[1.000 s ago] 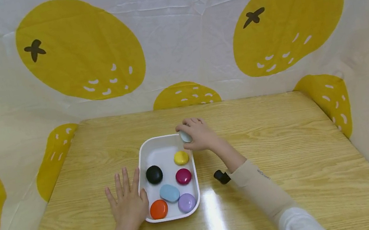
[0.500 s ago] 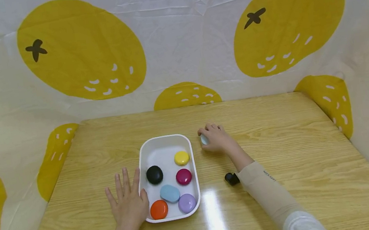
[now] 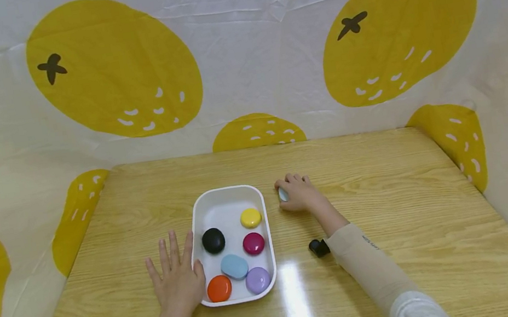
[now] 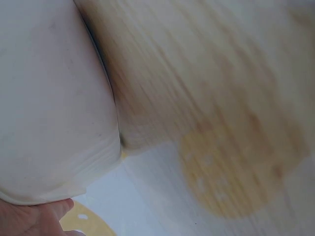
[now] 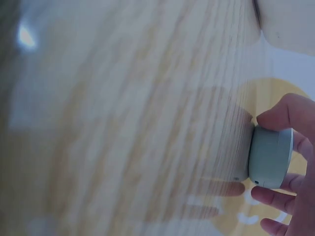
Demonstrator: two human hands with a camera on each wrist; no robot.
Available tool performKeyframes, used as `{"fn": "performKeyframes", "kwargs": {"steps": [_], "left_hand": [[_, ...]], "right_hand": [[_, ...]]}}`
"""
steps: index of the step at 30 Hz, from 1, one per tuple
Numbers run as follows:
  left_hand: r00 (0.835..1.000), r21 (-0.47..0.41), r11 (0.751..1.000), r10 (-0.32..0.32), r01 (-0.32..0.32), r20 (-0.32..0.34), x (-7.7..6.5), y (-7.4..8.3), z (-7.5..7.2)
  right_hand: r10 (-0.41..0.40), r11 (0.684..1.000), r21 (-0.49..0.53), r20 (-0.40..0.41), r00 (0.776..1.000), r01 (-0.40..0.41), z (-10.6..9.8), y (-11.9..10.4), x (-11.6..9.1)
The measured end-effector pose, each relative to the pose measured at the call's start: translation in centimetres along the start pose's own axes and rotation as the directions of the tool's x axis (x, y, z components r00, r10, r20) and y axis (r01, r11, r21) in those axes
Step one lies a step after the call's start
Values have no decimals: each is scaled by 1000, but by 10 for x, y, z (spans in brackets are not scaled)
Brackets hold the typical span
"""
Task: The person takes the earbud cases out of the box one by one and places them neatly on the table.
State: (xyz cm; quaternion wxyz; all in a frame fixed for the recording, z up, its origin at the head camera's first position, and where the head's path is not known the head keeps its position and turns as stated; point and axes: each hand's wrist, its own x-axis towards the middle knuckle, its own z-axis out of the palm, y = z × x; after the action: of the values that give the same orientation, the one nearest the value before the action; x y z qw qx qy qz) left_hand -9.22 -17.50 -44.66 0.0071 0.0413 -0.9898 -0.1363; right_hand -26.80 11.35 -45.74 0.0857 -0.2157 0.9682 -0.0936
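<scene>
My right hand [image 3: 299, 193] is low over the table, right of the tray. Its thumb and fingers pinch a small, pale grey-green rounded case [image 5: 269, 156], standing on the wood and marked by a tiny dark opening near its base. In the head view most of it is hidden under the hand. On the left, my left hand [image 3: 178, 284] has its fingers spread, with the thumb right at the rim of the white tray [image 3: 272, 258]. Inside lie a black [image 3: 213, 241] pebble-shaped piece, a yellow piece [image 3: 250, 218], and several others in crimson, light blue, orange and lilac.
The wooden table [image 3: 388, 187] reaches back to a white cloth [image 3: 258, 58] printed with large yellow fruit, which also hangs at both sides. A black wrist device [image 3: 319, 248] sits by the right wrist.
My right hand has carried the pale case from over the tray's far right corner rightward and down to the table. The left hand and tray have stayed in place.
</scene>
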Motion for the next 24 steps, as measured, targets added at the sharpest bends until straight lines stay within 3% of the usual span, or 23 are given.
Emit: {"fn": "performKeyframes", "kwargs": {"steps": [5,10,16,24], "left_hand": [[1000,-6,1000,-2,2,6,1,0,0],[1000,-9,1000,-5,5,13,1,-1,0],[1000,-8,1000,-1,1,3,1,-1,0],[1000,1,1000,-9,9,24,1,1,-2]], "right_hand": [[22,1000,6,-9,1000,-22,-1,-1,1],[-4,998,60,-111,994,10,-11,-12,2],[-150,983,75,-217,965,169,-27,-50,-4],[-399,917,-67,-158,903,393,-16,-92,-15]]}}
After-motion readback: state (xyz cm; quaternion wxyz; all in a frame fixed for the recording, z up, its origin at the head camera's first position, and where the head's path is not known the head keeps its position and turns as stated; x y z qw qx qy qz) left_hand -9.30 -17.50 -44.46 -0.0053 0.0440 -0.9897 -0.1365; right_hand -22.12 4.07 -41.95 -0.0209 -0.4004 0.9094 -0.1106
